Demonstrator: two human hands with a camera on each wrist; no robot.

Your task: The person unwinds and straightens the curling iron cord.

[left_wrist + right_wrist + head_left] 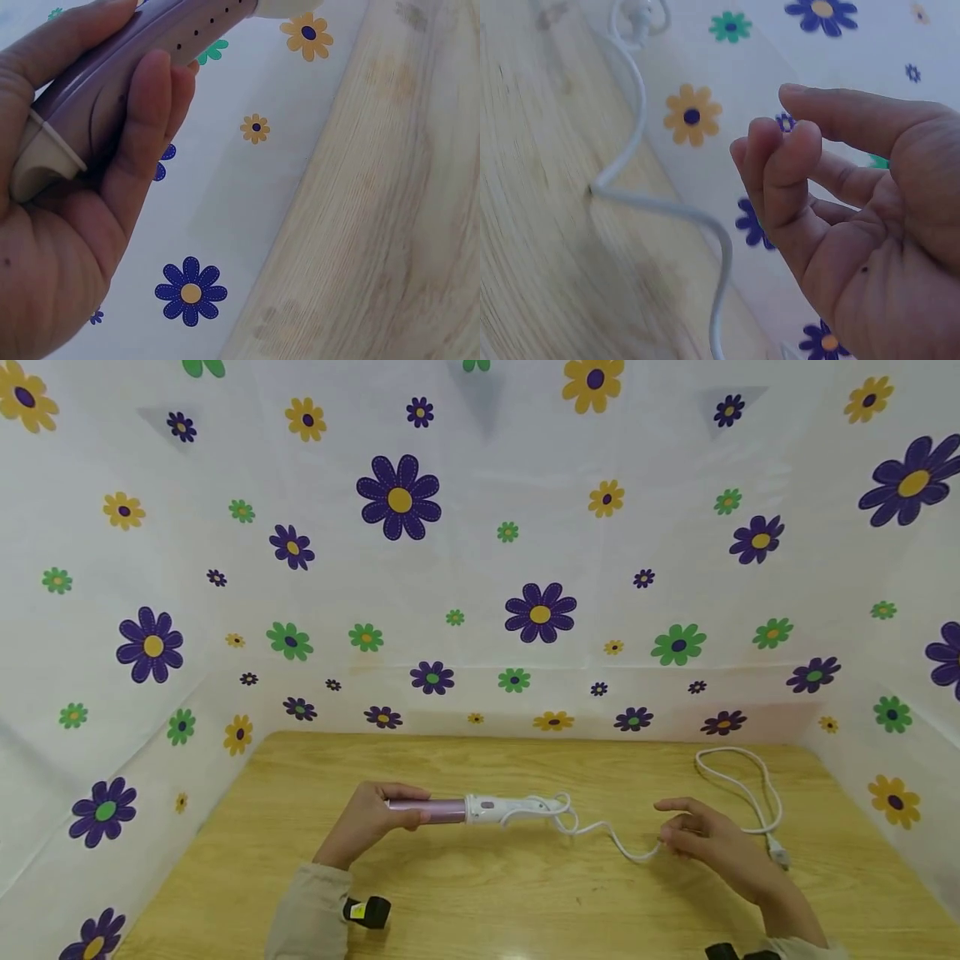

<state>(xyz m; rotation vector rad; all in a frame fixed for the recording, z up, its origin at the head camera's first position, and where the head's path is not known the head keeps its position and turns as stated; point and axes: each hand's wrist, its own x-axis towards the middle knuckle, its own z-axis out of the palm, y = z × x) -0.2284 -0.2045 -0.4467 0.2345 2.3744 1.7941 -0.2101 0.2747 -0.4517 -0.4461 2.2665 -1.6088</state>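
Left hand gripped the styler; right of it, empty right hand hung loose — probably arranging cord, next needing a pinch.

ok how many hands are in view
2. The left hand grips the purple-and-white tool; the right hand, at the right, is near the white cord.

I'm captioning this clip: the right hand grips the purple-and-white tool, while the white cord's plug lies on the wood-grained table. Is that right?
Not quite: the head view shows the left hand gripping the purple-and-white tool. The white cord's plug does lie on the wood-grained table.
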